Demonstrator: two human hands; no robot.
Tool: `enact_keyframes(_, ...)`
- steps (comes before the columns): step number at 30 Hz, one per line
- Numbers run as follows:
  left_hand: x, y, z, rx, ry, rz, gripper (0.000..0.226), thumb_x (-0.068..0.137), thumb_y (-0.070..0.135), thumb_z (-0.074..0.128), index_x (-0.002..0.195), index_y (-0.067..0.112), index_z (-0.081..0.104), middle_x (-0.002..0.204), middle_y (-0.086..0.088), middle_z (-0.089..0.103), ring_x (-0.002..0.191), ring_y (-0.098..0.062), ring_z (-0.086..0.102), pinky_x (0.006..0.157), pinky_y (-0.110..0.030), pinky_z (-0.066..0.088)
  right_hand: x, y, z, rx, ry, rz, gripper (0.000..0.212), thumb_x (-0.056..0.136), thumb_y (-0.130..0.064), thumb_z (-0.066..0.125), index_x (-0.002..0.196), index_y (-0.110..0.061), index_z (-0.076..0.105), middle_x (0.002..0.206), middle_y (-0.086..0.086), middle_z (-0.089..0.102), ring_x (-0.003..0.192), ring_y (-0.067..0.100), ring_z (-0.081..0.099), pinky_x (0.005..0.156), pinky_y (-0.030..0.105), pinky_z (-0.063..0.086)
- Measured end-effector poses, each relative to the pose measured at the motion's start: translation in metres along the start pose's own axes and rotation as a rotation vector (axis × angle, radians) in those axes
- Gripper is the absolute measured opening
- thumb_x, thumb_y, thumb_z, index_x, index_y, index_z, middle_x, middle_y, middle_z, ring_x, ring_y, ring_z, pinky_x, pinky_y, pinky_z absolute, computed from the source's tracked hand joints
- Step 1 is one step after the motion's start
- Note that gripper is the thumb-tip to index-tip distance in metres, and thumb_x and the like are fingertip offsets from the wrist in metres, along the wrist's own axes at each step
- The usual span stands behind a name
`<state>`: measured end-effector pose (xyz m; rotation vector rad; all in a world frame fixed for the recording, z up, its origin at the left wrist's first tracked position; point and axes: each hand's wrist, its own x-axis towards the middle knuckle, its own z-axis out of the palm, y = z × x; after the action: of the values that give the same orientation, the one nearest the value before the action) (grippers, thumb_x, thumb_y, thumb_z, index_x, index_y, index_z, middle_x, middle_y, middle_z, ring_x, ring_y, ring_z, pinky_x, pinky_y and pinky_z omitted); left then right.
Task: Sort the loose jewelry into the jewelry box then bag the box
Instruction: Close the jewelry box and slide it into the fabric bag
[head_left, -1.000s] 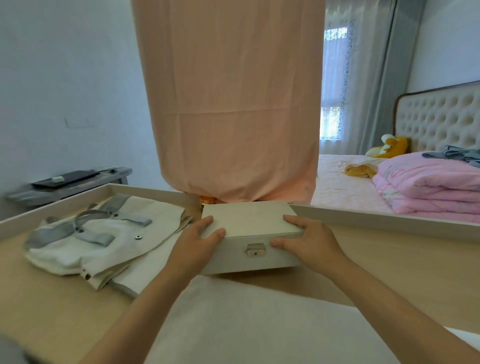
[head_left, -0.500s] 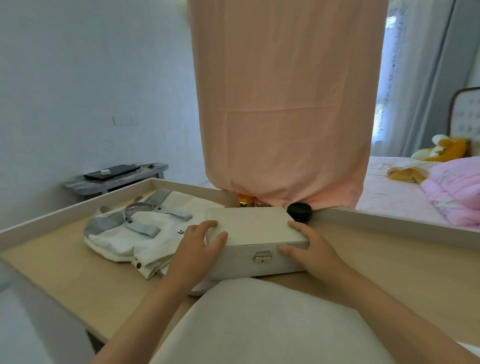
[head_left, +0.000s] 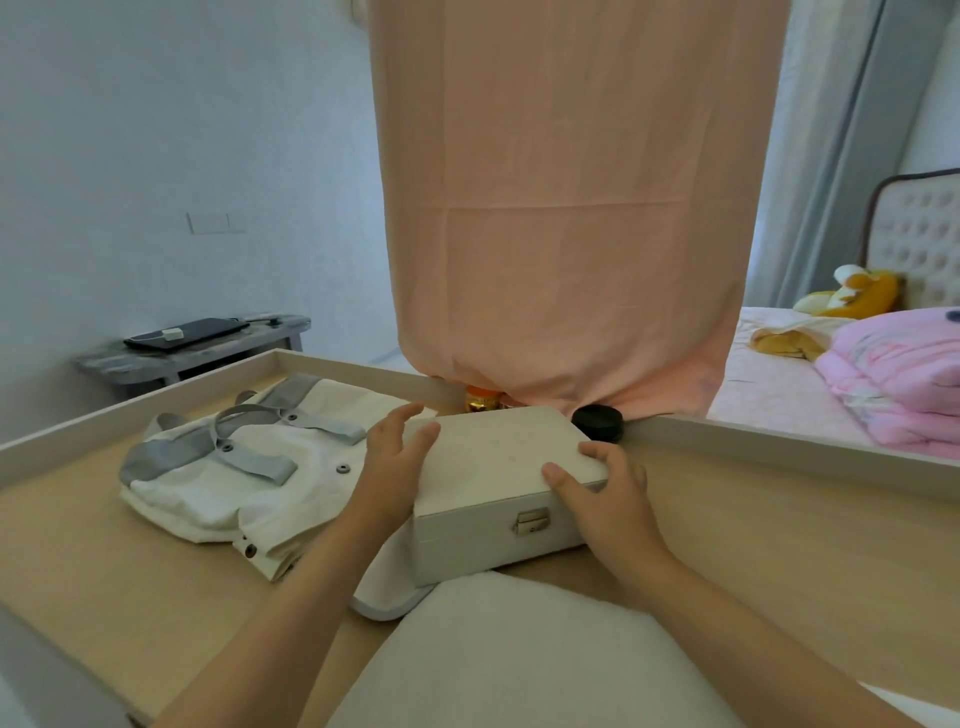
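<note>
Head view: we see the closed white jewelry box (head_left: 493, 457) on the wooden table (head_left: 753, 545), right hand (head_left: 608, 499) gripping its corner, left hand (head_left: 395, 457) spread alongside; bed (head_left: 779, 395) behind.

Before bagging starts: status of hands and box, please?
Right hand grips jewelry box corner. Left hand touches left edge. Lid closed. Bag flat at left.

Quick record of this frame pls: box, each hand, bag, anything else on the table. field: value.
box: white, lid shut, latch in front, on table
left hand: fingers spread, at box's left edge
right hand: grips box's right front corner
bag: white, grey straps, flat, left of box; box not in it
behind box: black tub, gold jar under pink cloth
loose jewelry: none in view
</note>
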<state>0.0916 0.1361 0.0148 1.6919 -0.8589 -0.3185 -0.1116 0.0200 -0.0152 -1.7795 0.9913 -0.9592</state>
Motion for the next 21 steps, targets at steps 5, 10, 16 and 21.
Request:
enact_keyframes(5, -0.018, 0.005, -0.003, 0.054, 0.102, 0.059, 0.047, 0.101, 0.042, 0.049, 0.146, 0.033, 0.038, 0.156, 0.003, 0.021, 0.142, -0.019, 0.029, 0.114, -0.037, 0.027, 0.035, -0.009, 0.005, -0.044, -0.046, -0.033, 0.045, 0.085, -0.051, 0.072, 0.122, -0.033, 0.052, 0.131, -0.003, 0.038, 0.111, 0.016, 0.048, 0.089, 0.03, 0.043)
enact_keyframes(10, -0.034, -0.008, -0.013, 0.143, 0.103, 0.024, 0.046, 0.1, 0.043, 0.051, 0.143, 0.038, 0.037, 0.157, 0.003, 0.021, 0.141, -0.021, 0.029, 0.113, -0.04, 0.029, 0.064, -0.009, 0.016, -0.073, -0.143, -0.027, 0.042, 0.085, -0.056, 0.07, 0.118, -0.034, 0.056, 0.134, -0.001, 0.045, 0.114, 0.017, 0.05, 0.1, 0.039, 0.047)
enact_keyframes(16, -0.035, -0.019, -0.024, 0.247, 0.117, 0.062, 0.048, 0.098, 0.043, 0.054, 0.144, 0.037, 0.041, 0.15, 0.005, 0.028, 0.139, -0.016, 0.031, 0.115, -0.039, 0.028, 0.055, -0.007, 0.026, -0.045, 0.016, -0.031, 0.049, 0.091, -0.049, 0.065, 0.133, -0.028, 0.048, 0.14, 0.005, 0.034, 0.116, 0.02, 0.047, 0.1, 0.034, 0.043)
enact_keyframes(21, -0.026, -0.019, -0.012, 0.237, 0.118, 0.008, 0.044, 0.099, 0.043, 0.052, 0.141, 0.035, 0.044, 0.146, 0.002, 0.029, 0.125, -0.023, 0.046, 0.11, -0.04, 0.037, 0.032, -0.014, 0.045, 0.014, 0.045, 0.019, 0.074, 0.087, -0.055, 0.067, 0.149, -0.031, 0.033, 0.161, 0.007, 0.013, 0.142, 0.03, 0.029, 0.113, 0.043, 0.034)
